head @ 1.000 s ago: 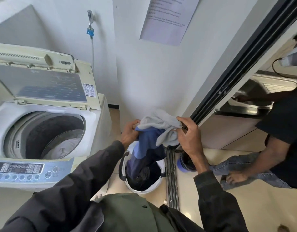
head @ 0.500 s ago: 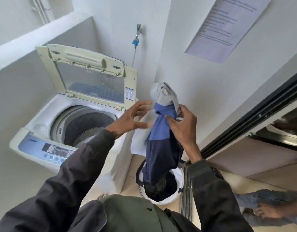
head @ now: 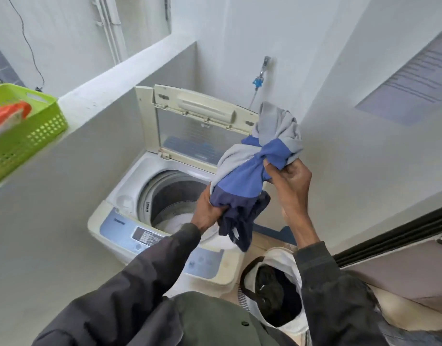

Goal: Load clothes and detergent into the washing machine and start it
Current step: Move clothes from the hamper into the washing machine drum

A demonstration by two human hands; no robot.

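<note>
We see the drum (head: 165, 196) open from above, the raised lid (head: 197, 126) walling off its far side. The bunched garment (head: 249, 171) hangs over the drum's right rim, and the laundry bag (head: 281, 254) blocks the floor beside it.

One washing machine (head: 125, 203), one bunched garment (head: 242, 176), one laundry bag (head: 287, 255), one green basket (head: 40, 131), one tap (head: 264, 62).

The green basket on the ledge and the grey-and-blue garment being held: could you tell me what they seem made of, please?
Green perforated basket: likely moulded plastic, slightly glossy, with a regular grid of holes. Grey, blue and navy garment: soft matt fabric, perhaps cotton jersey; it bunches and drapes.
</note>
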